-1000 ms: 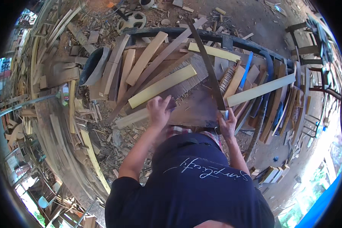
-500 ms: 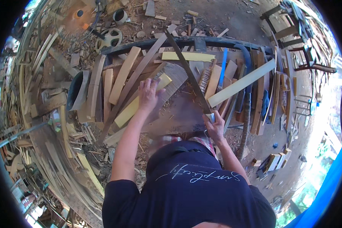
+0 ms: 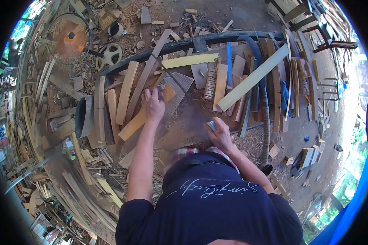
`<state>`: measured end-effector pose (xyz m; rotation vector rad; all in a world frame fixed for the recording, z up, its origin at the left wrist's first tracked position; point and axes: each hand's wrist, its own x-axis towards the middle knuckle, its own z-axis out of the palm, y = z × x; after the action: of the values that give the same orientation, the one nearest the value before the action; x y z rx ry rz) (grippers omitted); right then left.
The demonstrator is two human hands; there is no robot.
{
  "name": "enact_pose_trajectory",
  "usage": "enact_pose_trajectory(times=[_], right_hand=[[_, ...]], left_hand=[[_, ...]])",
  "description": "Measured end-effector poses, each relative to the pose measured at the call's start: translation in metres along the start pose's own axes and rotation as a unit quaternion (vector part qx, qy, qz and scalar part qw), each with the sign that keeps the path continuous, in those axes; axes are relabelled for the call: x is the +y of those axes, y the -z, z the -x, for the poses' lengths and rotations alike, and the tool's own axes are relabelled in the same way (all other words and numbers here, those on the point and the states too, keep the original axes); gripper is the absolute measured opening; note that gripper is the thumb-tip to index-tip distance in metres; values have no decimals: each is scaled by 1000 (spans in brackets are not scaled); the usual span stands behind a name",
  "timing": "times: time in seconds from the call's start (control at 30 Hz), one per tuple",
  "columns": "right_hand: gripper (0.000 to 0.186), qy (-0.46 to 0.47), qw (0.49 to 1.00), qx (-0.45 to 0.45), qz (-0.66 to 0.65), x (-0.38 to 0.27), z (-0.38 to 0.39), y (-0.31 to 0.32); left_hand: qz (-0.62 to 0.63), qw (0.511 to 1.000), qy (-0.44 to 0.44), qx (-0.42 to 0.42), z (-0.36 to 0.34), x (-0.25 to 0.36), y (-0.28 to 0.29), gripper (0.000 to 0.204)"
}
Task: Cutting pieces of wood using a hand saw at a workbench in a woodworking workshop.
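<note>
My left hand [image 3: 153,105] is closed over a short orange-brown wooden strip [image 3: 133,125], which slants across the bench with its far end by a grey, grainy wood block [image 3: 183,90]. Closer to my body on the right, my right hand [image 3: 221,134] grips the pale handle of a handsaw. The dark saw blade [image 3: 176,79] points away to the far left, crossing above the block near the strip's far end. Its middle stretch is blurred, so I cannot tell whether the teeth touch the wood.
Behind the block lies a yellow board [image 3: 190,61]. Several boards lean at the right, among them a long pale plank [image 3: 253,77] and a blue strip [image 3: 229,67]. A dark curved beam [image 3: 167,50] bounds the far side. Left stand a dark bucket [image 3: 83,116] and a spoked wheel [image 3: 109,56].
The strip has been turned, showing an orange-brown face instead of a yellow one. The saw's blade has swung left, toward the strip's far end; my right hand has shifted slightly left and nearer me.
</note>
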<state>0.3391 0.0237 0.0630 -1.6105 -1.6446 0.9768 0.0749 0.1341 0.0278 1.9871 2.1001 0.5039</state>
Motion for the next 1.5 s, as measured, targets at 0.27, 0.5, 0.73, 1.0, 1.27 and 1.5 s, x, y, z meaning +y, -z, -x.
enact_pose_trajectory(times=[0.27, 0.5, 0.73, 1.0, 1.27, 1.5], right_hand=[[24, 40, 998, -21, 48, -6, 1, -15], [25, 45, 993, -32, 100, 1, 12, -23], [32, 33, 992, -56, 111, 8, 23, -26], [34, 20, 989, -59, 136, 10, 23, -31], [30, 29, 986, -51, 153, 3, -18, -62], [31, 16, 989, -53, 137, 4, 5, -41]], left_hand=[[-52, 983, 152, 89, -24, 21, -31, 21], [-137, 961, 230, 69, -37, 30, -50, 25], [-73, 960, 267, 48, -41, 43, -41, 34], [-86, 961, 261, 21, -41, 42, -41, 47], [-109, 963, 245, 25, -41, 37, -46, 46], [-107, 962, 252, 13, -43, 46, -40, 47]])
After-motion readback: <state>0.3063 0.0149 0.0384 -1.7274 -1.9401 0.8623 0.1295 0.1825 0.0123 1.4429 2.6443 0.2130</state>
